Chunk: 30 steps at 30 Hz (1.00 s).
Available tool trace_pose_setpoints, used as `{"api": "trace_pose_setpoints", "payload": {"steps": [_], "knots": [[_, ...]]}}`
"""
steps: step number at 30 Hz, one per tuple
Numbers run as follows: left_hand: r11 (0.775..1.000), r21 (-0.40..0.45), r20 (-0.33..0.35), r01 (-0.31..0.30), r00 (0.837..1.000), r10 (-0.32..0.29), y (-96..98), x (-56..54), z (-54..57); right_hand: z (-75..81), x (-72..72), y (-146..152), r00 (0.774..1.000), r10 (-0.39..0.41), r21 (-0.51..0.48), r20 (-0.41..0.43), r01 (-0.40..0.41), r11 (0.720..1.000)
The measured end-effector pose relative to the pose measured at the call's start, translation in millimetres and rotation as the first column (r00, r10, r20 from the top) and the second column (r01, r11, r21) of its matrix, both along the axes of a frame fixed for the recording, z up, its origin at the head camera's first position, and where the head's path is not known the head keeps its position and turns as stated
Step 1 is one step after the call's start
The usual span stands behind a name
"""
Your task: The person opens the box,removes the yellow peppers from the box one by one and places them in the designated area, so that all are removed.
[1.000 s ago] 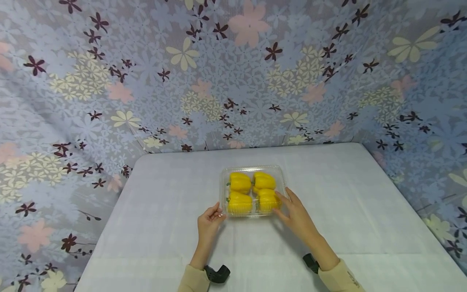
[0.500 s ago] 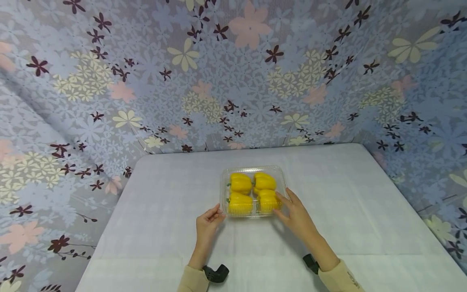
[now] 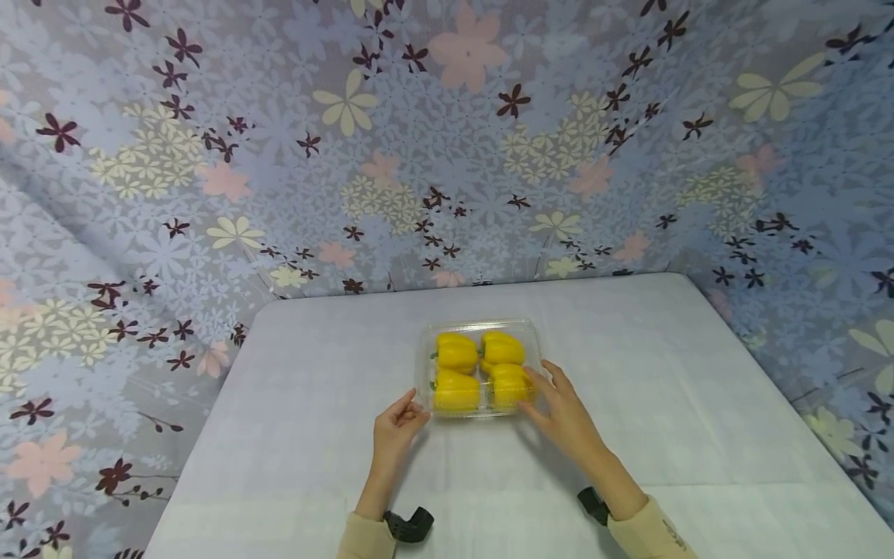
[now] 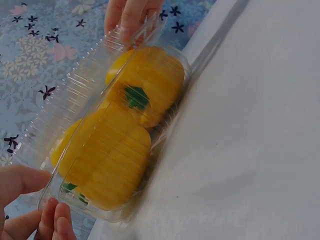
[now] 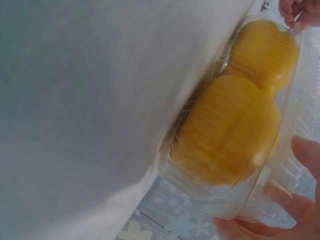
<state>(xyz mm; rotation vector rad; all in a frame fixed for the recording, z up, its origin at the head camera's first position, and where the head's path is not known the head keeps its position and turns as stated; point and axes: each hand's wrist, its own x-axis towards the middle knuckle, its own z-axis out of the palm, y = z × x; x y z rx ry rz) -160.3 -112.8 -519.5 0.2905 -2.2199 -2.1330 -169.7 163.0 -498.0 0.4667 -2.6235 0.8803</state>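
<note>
Four glossy yellow peppers (image 3: 457,353), some showing green stems, fill a clear plastic box (image 3: 475,328) on the white table (image 3: 314,404). The left hand (image 3: 395,433) pinches its near left corner; the right hand (image 3: 567,419) grips the near right. Both have barely moved since half a second ago. Tabletop stretches wide either side.

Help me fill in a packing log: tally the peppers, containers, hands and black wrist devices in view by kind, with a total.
Yellow peppers: 4
Clear plastic container: 1
Left hand and right hand: 2
Black wrist devices: 2
Total: 9
</note>
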Motion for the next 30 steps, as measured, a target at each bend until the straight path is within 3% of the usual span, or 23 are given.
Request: {"api": "trace_pose_setpoints", "payload": {"steps": [12,19,24,30], "knots": [[0.997,-0.064,-0.039,0.048,0.998,-0.05,-3.4,-2.1,-2.6,18.1,-4.7,-3,1.0,-0.014,-0.065,0.0,0.014,0.998],[0.993,-0.104,-0.047,0.054,0.997,-0.059,-4.7,-3.5,-5.6,34.2,-12.5,-2,0.998,0.014,-0.12,0.065,-0.006,0.993],[0.992,-0.105,-0.052,0.076,0.995,-0.082,-6.4,-2.9,-3.6,44.4,-19.1,1,0.993,0.003,-0.135,0.119,0.013,0.991],[0.989,-0.118,-0.026,0.087,0.996,-0.09,-7.1,-3.4,4.5,55.3,-28.7,2,0.992,0.019,-0.139,0.123,-0.001,0.99]]}}
